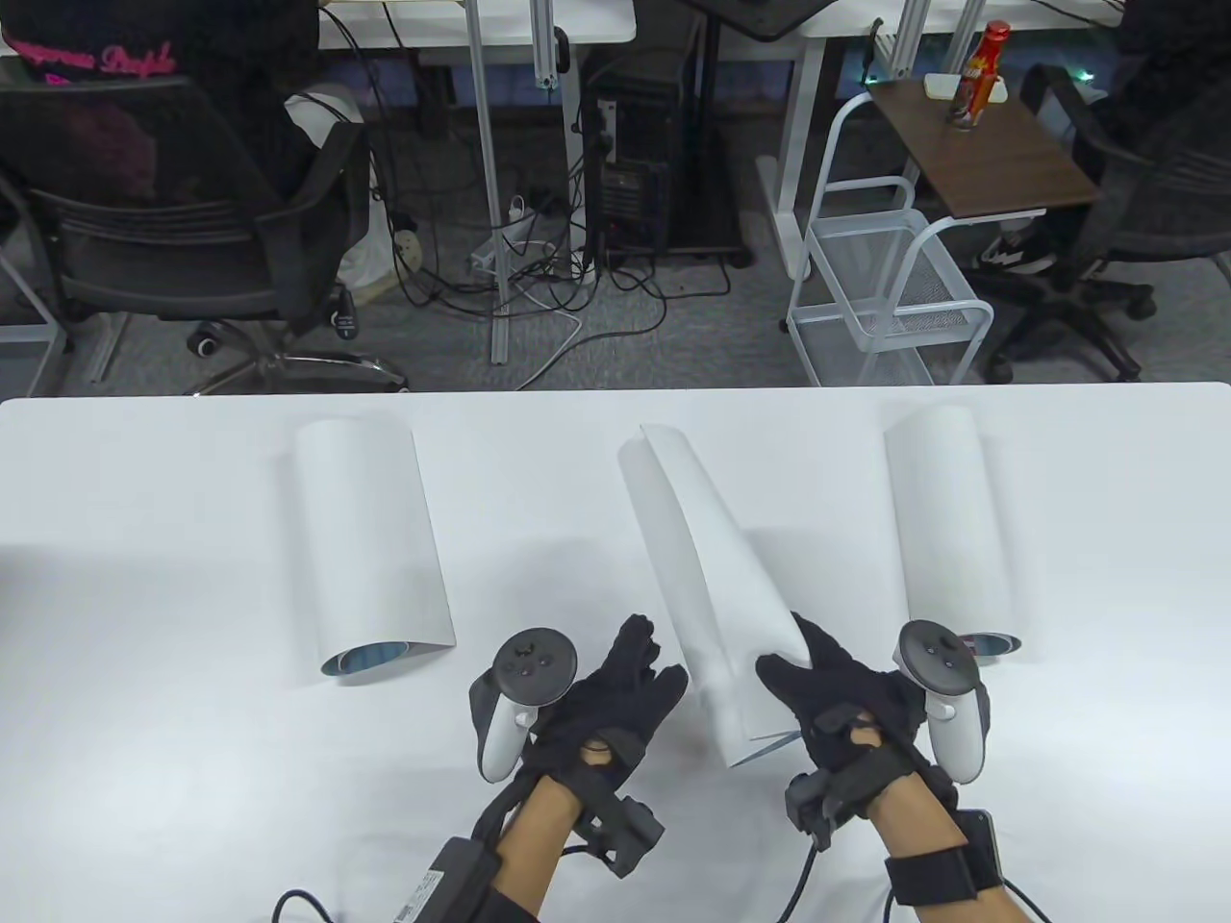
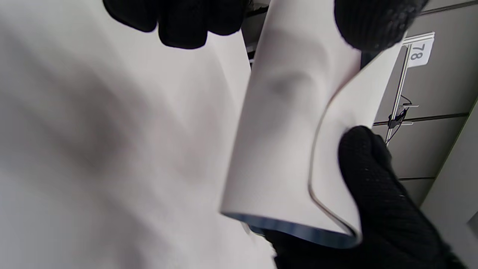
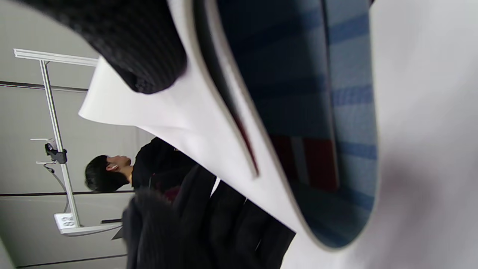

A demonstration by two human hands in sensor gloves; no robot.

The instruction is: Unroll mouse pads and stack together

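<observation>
Middle pad (image 1: 707, 586), white side out, partly rolled, near end lifted off the table (image 1: 144, 577). Right hand (image 1: 851, 711) grips that near end: thumb on the outer flap, fingers behind it, the wrist views showing a gloved fingertip (image 3: 149, 56) pressed on the white edge and the blue striped inside curling open. From the grip the pad runs away and a bit left, long axis pointing to the far table edge, far end resting down. Left hand (image 1: 601, 697) sits just left of the grip, fingers loosely curled, near the pad's left edge; contact can't be confirmed from any view. Probably the unroll step: the free flap lies on the left hand's side, so that hand is nearer to peel it.

Left roll (image 1: 370, 543) lies well left of the grip, right roll (image 1: 947, 529) just right of it, both untouched, rolled, parallel-ish. Nothing stacked yet.
</observation>
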